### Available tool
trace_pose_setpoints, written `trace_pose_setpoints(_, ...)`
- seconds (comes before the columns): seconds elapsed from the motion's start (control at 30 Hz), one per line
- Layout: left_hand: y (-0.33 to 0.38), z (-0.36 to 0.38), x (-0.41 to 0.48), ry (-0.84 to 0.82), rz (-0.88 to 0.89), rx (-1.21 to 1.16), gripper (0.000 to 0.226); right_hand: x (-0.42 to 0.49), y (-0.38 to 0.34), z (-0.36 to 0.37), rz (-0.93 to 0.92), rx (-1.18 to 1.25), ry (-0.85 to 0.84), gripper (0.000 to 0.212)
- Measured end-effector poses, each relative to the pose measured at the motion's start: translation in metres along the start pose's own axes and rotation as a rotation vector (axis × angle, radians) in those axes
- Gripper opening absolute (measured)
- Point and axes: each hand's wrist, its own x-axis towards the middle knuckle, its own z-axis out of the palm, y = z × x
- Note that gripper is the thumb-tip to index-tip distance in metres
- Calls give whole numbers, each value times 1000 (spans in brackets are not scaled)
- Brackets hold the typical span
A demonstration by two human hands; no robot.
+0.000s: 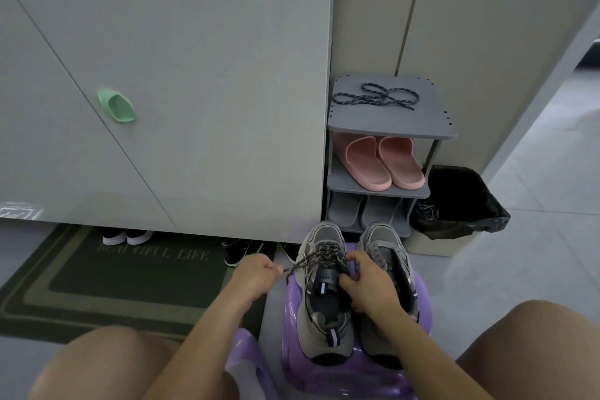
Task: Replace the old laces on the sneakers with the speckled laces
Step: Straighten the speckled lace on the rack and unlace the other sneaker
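– Two sneakers, you said. Where do they sit?
– Side by side, toes pointing away, on a glossy purple stool between the person's bare knees. Both are grey. The left sneaker carries a dark speckled lace criss-crossed up its front; the right sneaker touches it.

– What are the hands doing?
– The left hand is clenched, pinching one lace end, which runs taut and out to the left of the shoe. The right hand sits at the left sneaker's collar, fingers curled, a dark strand of the same lace showing between them.

– And the room around them?
– A pale tiled floor. White cabinet doors fill the far side, with one green handle. The toes of white shoes and black shoes show beneath the cabinet. A dark green doormat lies on the left, with the words "BEAUTIFUL LIFE" on it.

– Anything to the right?
– A small grey shoe rack stands just beyond the stool. A second speckled lace lies looped on its top shelf. Pink slippers rest on the middle shelf and grey slippers on the lowest. Just beside the rack is a bin lined with a black bag, and a tangle of thin cord rests at the bag's edge.
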Motion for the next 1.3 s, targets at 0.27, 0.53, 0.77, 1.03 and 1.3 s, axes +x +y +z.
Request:
trace_pose_setpoints(0.27, 6, 7, 5, -192, -46, 286, 32, -1, 2, 0, -31, -10, 3, 35)
trace_pose_setpoints(0.53, 11, 29, 17, 48, 92, 430, 30, 0, 4, 1, -42, -40, -3, 39)
trace_pose_setpoints(0.77, 36, 43, 23, 107, 312, 415, 23, 3, 3, -2, -48, -63, -39, 42)
trace_pose_setpoints(1.03, 61, 9, 18, -105, 261, -311, 21, 24, -23, -24, -63, -26, -36, 22)
trace_pose_setpoints(1.3, 52, -19, 6, -98, 286, -743, 17, 29, -87, -21, -319, -161, -52, 20)
